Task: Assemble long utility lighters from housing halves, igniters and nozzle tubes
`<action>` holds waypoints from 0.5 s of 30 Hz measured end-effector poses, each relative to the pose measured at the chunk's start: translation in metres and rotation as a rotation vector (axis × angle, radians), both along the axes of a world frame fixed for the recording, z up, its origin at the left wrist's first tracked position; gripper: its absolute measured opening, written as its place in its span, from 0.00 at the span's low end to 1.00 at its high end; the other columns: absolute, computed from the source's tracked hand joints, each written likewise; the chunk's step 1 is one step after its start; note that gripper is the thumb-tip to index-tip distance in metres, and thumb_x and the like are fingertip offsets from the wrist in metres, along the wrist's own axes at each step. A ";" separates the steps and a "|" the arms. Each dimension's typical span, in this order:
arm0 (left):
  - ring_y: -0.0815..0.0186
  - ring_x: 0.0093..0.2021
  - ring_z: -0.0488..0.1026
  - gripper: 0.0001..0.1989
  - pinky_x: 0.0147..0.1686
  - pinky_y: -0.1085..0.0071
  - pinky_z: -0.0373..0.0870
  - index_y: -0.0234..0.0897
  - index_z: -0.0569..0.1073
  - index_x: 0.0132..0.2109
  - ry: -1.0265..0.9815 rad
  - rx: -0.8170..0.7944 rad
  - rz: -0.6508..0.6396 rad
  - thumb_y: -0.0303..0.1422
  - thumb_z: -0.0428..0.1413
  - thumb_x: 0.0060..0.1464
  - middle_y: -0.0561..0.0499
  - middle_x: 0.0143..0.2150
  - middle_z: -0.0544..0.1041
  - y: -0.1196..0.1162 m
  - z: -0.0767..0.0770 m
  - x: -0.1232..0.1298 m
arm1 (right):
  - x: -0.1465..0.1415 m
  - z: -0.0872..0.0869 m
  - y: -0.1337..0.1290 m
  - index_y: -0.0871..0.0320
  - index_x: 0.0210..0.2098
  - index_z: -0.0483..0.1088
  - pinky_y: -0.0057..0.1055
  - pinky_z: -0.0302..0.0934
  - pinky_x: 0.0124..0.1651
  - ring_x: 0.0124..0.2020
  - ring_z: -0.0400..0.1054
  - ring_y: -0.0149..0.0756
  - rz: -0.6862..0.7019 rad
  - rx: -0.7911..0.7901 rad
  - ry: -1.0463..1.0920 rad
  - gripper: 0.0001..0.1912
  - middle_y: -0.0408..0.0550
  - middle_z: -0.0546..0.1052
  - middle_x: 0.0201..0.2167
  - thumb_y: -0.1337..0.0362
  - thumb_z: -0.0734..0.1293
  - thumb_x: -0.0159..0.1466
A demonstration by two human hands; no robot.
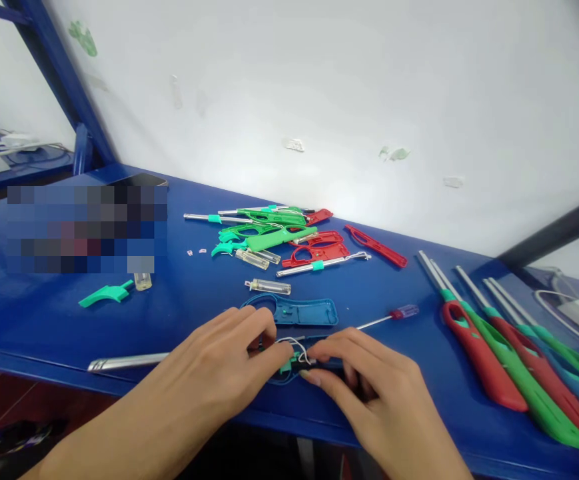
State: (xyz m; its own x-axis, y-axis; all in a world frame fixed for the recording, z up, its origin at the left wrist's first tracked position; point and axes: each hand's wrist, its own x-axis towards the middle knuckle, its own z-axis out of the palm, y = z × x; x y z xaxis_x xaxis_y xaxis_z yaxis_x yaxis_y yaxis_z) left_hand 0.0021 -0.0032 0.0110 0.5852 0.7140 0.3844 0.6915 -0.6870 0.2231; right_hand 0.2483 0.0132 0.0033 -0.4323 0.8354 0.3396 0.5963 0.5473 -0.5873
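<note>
Blue counter (179,293): left fingers (260,325) pinch stiff-looking casing (298,370), best held by edges; right fingers (330,348) seem to pinch wire (303,349) (probably fragile).

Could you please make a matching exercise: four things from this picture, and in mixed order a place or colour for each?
1. White wire
2. Screwdriver
3. Curved turquoise piece
4. Group of long lighters

A. Left part of the table
B. Red, green and blue handles
C. Between the left hand and right hand
D. Reddish-purple handle

Pairs: 1-C, 2-D, 3-A, 4-B
</note>
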 end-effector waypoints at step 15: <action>0.66 0.42 0.71 0.20 0.39 0.75 0.68 0.46 0.74 0.59 -0.203 -0.181 -0.028 0.20 0.48 0.70 0.51 0.47 0.71 0.001 -0.026 -0.011 | 0.001 -0.002 0.002 0.46 0.42 0.78 0.20 0.68 0.42 0.35 0.80 0.27 0.034 -0.017 0.048 0.06 0.33 0.83 0.38 0.67 0.73 0.73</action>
